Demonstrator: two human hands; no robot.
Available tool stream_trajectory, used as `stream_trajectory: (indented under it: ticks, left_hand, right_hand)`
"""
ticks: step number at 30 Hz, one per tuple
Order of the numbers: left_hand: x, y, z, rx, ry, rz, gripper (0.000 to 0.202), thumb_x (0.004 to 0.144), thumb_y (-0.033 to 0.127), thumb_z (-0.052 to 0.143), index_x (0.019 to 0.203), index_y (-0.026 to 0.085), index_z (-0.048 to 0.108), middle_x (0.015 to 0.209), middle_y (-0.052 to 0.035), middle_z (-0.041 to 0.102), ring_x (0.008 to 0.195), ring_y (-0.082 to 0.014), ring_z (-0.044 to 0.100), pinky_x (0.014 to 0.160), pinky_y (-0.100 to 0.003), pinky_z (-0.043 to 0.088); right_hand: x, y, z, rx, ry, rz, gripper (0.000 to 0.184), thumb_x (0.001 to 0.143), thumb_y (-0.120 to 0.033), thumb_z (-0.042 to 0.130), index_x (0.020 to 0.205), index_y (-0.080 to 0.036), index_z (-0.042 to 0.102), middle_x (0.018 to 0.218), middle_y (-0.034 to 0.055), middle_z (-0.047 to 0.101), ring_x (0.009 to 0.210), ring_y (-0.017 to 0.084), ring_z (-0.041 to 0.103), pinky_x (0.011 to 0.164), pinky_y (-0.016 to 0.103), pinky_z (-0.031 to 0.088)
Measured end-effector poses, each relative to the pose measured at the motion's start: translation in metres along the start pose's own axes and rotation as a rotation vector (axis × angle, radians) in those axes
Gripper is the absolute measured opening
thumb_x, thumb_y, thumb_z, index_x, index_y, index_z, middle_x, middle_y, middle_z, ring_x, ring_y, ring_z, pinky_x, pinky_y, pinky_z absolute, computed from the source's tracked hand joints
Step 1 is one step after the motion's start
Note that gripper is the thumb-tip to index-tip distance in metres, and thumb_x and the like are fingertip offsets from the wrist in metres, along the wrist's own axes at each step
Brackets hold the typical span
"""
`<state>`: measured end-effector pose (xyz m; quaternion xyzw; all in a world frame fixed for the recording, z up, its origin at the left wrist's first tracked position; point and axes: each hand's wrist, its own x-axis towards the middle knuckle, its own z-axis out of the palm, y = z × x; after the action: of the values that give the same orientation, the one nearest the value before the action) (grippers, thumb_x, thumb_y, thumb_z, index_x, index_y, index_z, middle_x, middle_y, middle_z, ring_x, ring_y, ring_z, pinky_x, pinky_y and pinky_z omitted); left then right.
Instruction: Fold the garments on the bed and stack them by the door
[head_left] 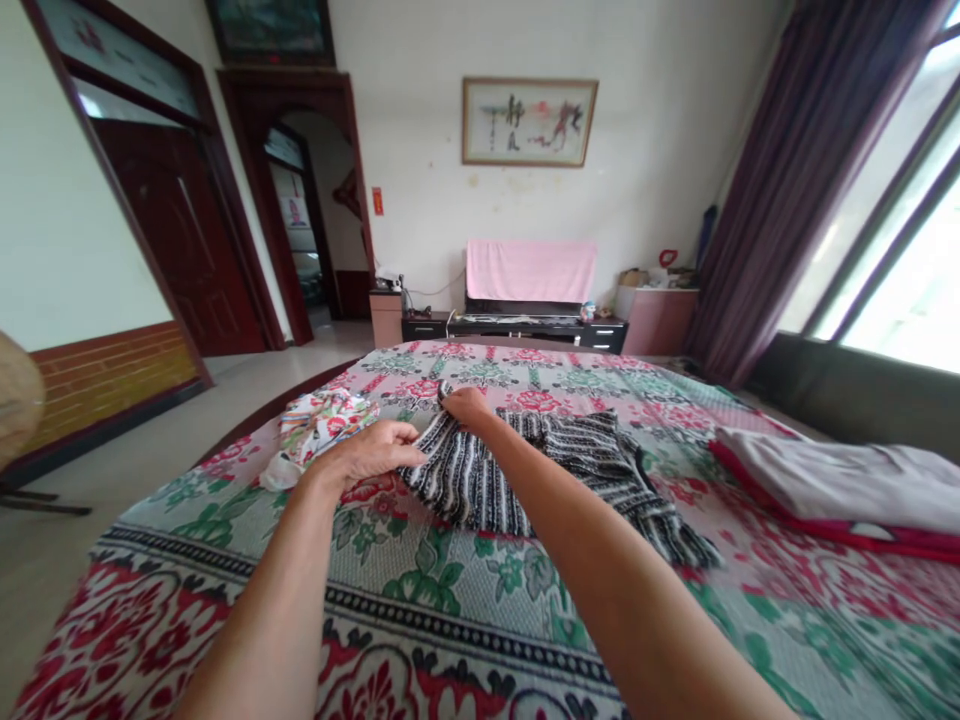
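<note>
A black-and-white striped garment (480,490) lies spread on the flower-patterned cloth (427,585); whether it is a top or trousers I cannot tell. My right hand (468,406) is closed on its far left edge, and a bit of the fabric stands up above the fingers. At the near left edge of the same garment, my left hand (375,448) pinches the fabric between thumb and fingers. My right forearm crosses over the garment and hides part of its middle. Just beyond my left hand sits a crumpled white cloth with a colourful print (319,425).
Folded grey and red clothes (862,480) lie at the right on the covered surface. Beyond the far edge stands a low black cabinet (427,330), with a pink cloth (532,268) draped above it. A purple curtain (795,160) hangs beside the window.
</note>
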<state>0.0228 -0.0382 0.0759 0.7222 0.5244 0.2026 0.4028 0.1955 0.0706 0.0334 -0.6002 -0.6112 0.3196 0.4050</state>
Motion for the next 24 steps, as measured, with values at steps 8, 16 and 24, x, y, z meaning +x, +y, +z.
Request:
stream_trajectory:
  ticks: [8, 16, 24]
  left_hand:
    - [0.006, 0.040, 0.046, -0.136, -0.077, 0.218, 0.035, 0.071, 0.038, 0.059, 0.095, 0.015, 0.070, 0.081, -0.0030, 0.070, 0.072, -0.0144, 0.059, 0.065, -0.025, 0.044]
    - [0.016, 0.049, 0.108, -0.100, -0.130, 0.240, 0.045, 0.074, 0.040, 0.060, 0.109, 0.013, 0.068, 0.080, -0.0043, 0.072, 0.065, -0.0139, 0.061, 0.061, -0.024, 0.046]
    - [0.027, 0.040, 0.118, 0.049, 0.167, 0.380, 0.037, 0.080, 0.035, 0.054, 0.105, 0.012, 0.069, 0.085, -0.0075, 0.072, 0.072, -0.0156, 0.065, 0.072, -0.027, 0.051]
  right_hand:
    - [-0.037, 0.023, -0.085, 0.313, 0.047, 0.144, 0.003, 0.073, -0.018, 0.052, 0.071, -0.018, 0.050, 0.058, -0.0054, 0.049, 0.052, 0.007, 0.050, 0.055, 0.022, 0.052]
    - [-0.060, 0.070, -0.118, 0.304, 0.173, 0.176, 0.016, 0.071, -0.016, 0.053, 0.086, -0.017, 0.057, 0.058, -0.0058, 0.053, 0.050, 0.009, 0.051, 0.053, 0.020, 0.047]
    - [-0.066, 0.093, -0.121, -0.161, 0.345, 0.008, 0.050, 0.071, -0.023, 0.062, 0.120, -0.018, 0.054, 0.097, 0.0046, 0.067, 0.084, 0.017, 0.063, 0.080, 0.029, 0.049]
